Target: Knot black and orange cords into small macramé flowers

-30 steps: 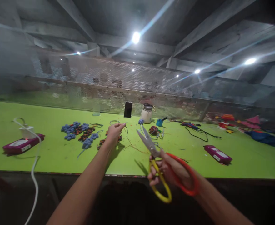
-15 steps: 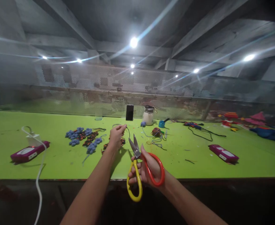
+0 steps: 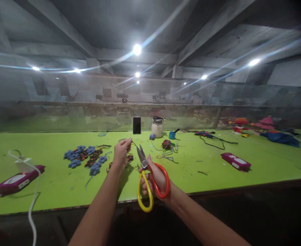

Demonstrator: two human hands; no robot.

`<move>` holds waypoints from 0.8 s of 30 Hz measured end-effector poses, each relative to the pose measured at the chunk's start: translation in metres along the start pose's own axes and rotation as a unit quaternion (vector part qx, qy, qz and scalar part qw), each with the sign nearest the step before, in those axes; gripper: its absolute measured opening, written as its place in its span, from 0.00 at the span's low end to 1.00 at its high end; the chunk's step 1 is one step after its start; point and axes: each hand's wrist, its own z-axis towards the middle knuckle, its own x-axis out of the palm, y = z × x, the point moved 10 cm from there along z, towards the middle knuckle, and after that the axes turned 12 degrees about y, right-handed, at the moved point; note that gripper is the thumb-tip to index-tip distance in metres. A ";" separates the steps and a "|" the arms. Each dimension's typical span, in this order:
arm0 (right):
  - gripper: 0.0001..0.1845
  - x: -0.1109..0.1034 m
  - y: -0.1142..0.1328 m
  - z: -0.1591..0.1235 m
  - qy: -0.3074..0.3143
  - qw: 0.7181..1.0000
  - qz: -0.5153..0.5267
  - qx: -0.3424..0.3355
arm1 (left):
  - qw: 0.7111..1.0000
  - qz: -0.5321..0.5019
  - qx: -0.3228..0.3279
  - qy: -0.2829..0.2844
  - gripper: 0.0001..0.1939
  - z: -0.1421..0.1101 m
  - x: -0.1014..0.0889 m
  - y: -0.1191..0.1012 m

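Observation:
My right hand [image 3: 157,176] grips a pair of scissors [image 3: 143,162] with one red and one yellow handle. Its blades point up and a little left, slightly parted. My left hand [image 3: 121,153] pinches a dark strand of yarn [image 3: 134,143] that runs toward the blade tips; whether it lies between the blades I cannot tell. Partly behind that hand, an orange-and-black crocheted piece [image 3: 130,158] rests on the table. To the left lie several blue crocheted flowers [image 3: 75,163] among orange-and-black ones [image 3: 93,157].
A green table [image 3: 191,181] spans the view. Purple power strips [image 3: 236,161] lie left and right, a white cable on the left. Farther back stand a phone [image 3: 136,125], a jar [image 3: 157,128] and a blue cup [image 3: 172,135], near a dark yarn ball [image 3: 166,144].
The scissor blades have come closer together, and their tips are nearer the yarn by my left hand. The whole view has shifted, so table objects appear farther left.

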 end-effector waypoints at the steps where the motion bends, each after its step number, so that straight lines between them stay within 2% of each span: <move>1: 0.33 0.001 0.000 0.000 0.000 1.000 0.004 0.000 | 1.000 -0.002 -0.001 -0.003 0.15 0.000 -0.001 0.000; 6: 0.34 -0.003 -0.001 0.001 -0.016 1.000 0.014 0.003 | 1.000 -0.009 -0.006 -0.018 0.14 0.000 -0.004 0.000; 17: 0.33 -0.006 0.004 0.007 0.015 1.000 -0.014 -0.016 | 0.998 -0.040 -0.011 -0.039 0.13 -0.003 -0.009 -0.002; 20: 0.35 -0.015 0.016 0.006 -0.022 0.986 -0.166 -0.027 | 0.998 -0.051 -0.006 -0.047 0.13 -0.003 -0.011 -0.003; 22: 0.35 -0.027 0.031 0.006 -0.058 0.954 -0.292 -0.036 | 0.997 -0.056 -0.011 -0.043 0.14 -0.002 -0.010 -0.001; 24: 0.31 -0.043 0.048 0.005 -0.094 0.924 -0.368 -0.052 | 0.997 -0.062 -0.027 -0.024 0.14 0.000 -0.006 0.002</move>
